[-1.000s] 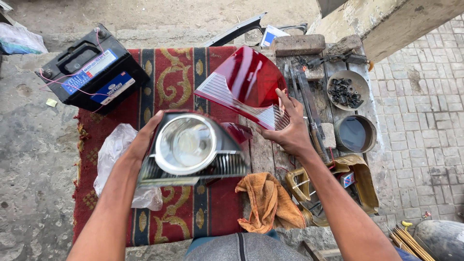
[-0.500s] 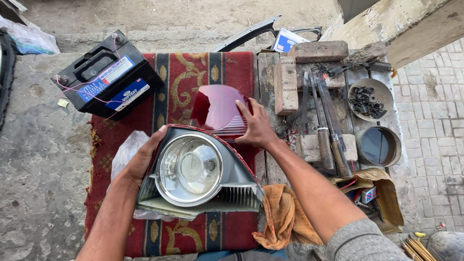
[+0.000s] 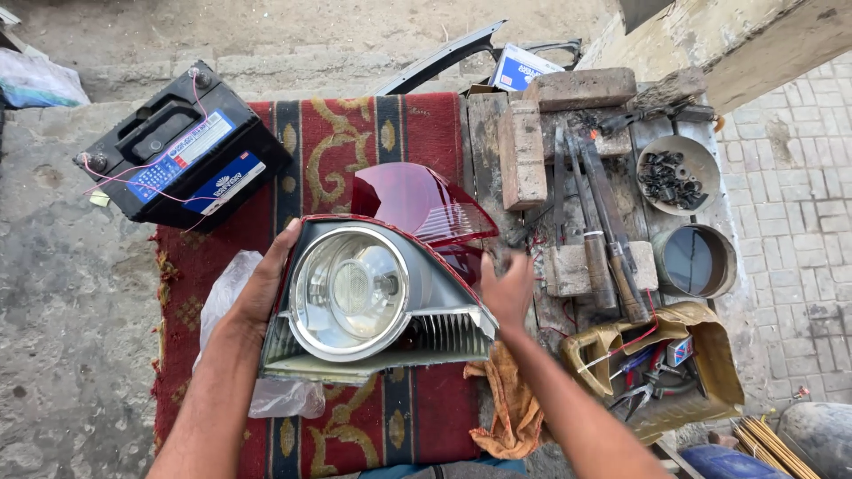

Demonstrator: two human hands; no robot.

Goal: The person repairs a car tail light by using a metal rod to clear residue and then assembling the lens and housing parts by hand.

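Lamp housing point(image 3: 373, 297), left hand point(image 3: 266, 284) gripping, red lens point(image 3: 417, 200) behind

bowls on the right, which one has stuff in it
The far bowl, by the bricks: it holds small black parts. The near bowl beside the tan box shows only a bare dark bottom.

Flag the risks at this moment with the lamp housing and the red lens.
1. Only the left hand grips the lamp housing; the right hand is open beside it, so the housing could tip.
2. The red lens lies on the rug right behind the housing and might get knocked or scratched.
3. Bricks and metal tools sit close by, hard edges for plastic.
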